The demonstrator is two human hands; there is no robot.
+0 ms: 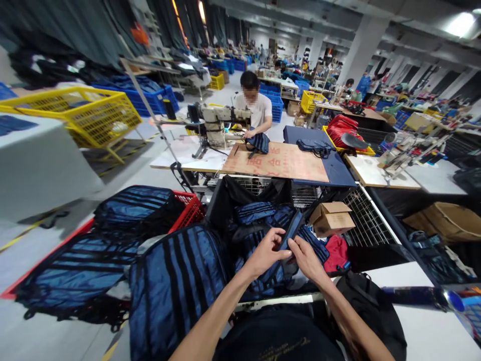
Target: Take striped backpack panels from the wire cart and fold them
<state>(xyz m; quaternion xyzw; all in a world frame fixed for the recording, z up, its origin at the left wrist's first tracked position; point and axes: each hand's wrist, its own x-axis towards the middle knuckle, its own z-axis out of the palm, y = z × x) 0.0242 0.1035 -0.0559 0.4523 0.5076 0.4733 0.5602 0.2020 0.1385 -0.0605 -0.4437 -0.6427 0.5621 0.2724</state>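
Observation:
My left hand and my right hand are closed on a narrow dark-blue fabric strip, its upper end pointing away from me. Both hands hold it above a black-lined bin filled with blue, black-striped fabric pieces. A small open cardboard box and a red cloth lie in the bin, right of my hands. To the left, a blue bag piece with black bands leans beside my left forearm.
Several similar bags lie in a red crate at the left. Beyond the bin, a person handles a striped piece at a sewing machine on a table with a brown board. A black bag sits by my right forearm.

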